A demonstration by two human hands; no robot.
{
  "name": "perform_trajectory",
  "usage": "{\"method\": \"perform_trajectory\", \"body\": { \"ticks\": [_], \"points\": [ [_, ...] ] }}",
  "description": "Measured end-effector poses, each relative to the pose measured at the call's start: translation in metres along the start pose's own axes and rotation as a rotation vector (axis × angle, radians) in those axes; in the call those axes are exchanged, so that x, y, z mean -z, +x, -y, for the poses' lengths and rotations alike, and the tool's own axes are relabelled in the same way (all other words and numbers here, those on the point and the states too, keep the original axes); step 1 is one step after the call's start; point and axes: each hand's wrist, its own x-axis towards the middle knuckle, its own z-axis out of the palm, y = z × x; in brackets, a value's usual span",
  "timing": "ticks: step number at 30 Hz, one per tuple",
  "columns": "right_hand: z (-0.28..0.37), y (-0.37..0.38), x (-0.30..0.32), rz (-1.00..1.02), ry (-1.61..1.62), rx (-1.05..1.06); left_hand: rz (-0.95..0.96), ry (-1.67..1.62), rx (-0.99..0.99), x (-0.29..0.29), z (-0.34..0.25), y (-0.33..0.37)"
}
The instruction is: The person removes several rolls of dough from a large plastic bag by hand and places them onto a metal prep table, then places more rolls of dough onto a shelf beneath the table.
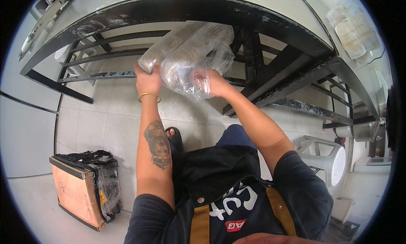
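A clear plastic bag (pixel 179 60) of stacked, see-through plastic pieces lies tilted at the dark table's lower rack; the exact kind of its contents is hard to make out. My left hand (pixel 148 79) grips the near left end of a long wrapped stack (pixel 163 45), fingers curled under it. At the bag's near right side, my right hand (pixel 211 81) is closed on the crumpled film, its fingers partly covered by the plastic. Both arms reach forward, under the table's front edge.
The black metal table frame (pixel 190 7) crosses above my hands, with thick legs (pixel 292 70) to the right. A wooden-sided box (pixel 76 189) wrapped in black plastic stands on the floor at left. A white plastic stool (pixel 325 159) is at right, near metal pots (pixel 363 121).
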Motion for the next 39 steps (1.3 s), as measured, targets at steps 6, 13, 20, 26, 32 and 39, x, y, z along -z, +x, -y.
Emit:
{"method": "perform_trajectory", "body": {
  "ticks": [6, 13, 20, 26, 32, 39],
  "points": [
    [0.047, 0.011, 0.001, -0.154, 0.017, -0.129, 0.116, 0.26, -0.357, 0.022, -0.049, -0.047],
    [0.032, 0.025, 0.005, -0.401, 0.01, -0.055, 0.113, 0.221, -0.558, 0.006, -0.025, -0.02],
    [0.01, 0.008, -0.006, -0.362, -0.349, 0.162, 0.054, 0.249, -0.58, -0.016, -0.029, -0.013],
    [0.022, 0.019, -0.007, -0.257, -0.415, 0.349, 0.107, 0.265, -0.558, -0.011, -0.03, -0.001],
    [0.033, 0.037, -0.019, -0.274, -0.576, 0.54, 0.232, 0.234, -0.522, -0.004, -0.025, 0.015],
    [0.037, 0.017, -0.019, -0.185, -0.317, 0.557, 0.247, 0.166, -0.55, -0.002, -0.015, 0.014]
  ]
}}
